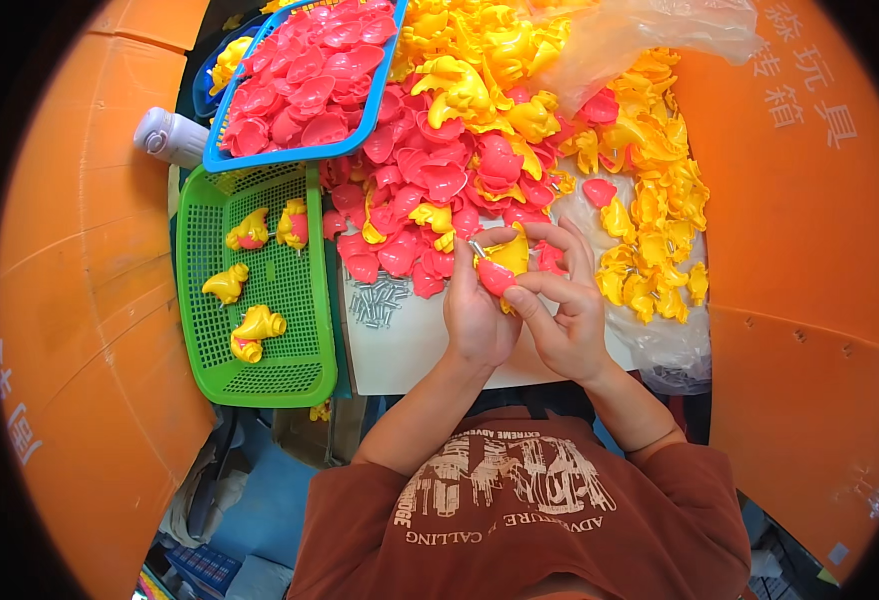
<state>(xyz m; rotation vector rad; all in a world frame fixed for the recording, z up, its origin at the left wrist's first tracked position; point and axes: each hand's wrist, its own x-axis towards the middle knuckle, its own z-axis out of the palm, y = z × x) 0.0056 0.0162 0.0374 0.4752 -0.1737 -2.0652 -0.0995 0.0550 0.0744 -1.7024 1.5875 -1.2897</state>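
Over the white work surface (410, 352), both hands meet around a small toy part. It joins a yellow plastic shell (513, 254) to a red curved piece (497, 279), and a metal pin (477, 249) sticks out at its upper left. My left hand (480, 312) has its fingers closed about the left side of the toy part. Thumb and fingers of my right hand (567, 318) grip it from the right. Just left of my left hand lies a heap of metal pins (378, 301). Beyond both hands, red shells (400, 240) and yellow shells (505, 50) are piled up.
A green basket (329, 310) at left holds several yellow-and-red toy figures (259, 325). Behind it, a blue basket (305, 155) is filled with red shells, beside a pale bottle (172, 137). More yellow shells (655, 200) lie at right on clear plastic (675, 345). Orange panels (800, 250) flank both sides.
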